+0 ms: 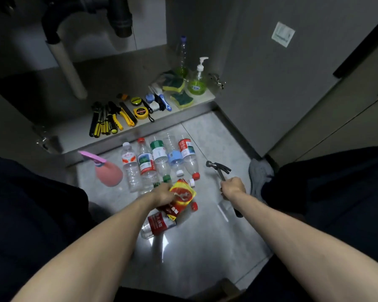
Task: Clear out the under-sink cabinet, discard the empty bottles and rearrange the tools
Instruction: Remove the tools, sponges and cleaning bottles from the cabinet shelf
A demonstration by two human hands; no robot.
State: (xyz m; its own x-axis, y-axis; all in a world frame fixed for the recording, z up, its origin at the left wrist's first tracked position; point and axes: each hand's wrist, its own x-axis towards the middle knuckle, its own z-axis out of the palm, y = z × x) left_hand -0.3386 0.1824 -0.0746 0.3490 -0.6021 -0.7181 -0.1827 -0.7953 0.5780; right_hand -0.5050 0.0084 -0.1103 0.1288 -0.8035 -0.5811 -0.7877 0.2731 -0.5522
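Observation:
My left hand (163, 194) grips a red-and-yellow labelled bottle (179, 198) just above the floor. My right hand (232, 188) holds a claw hammer (218, 167) by its handle, head pointing away from me. Several empty plastic bottles (159, 158) lie side by side on the floor tiles, and another red-labelled bottle (158, 224) lies under my left wrist. On the cabinet floor (59, 105), yellow-and-black hand tools (109, 120) and tape measures (141, 112) lie in a row.
A pink spray bottle (106, 171) lies at the left of the bottles. Sponges (175, 86), a soap pump bottle (198, 81), a tall clear bottle (182, 55) and brushes (159, 99) sit at the cabinet's right. Drain pipes (68, 66) hang inside. My knees flank the floor space.

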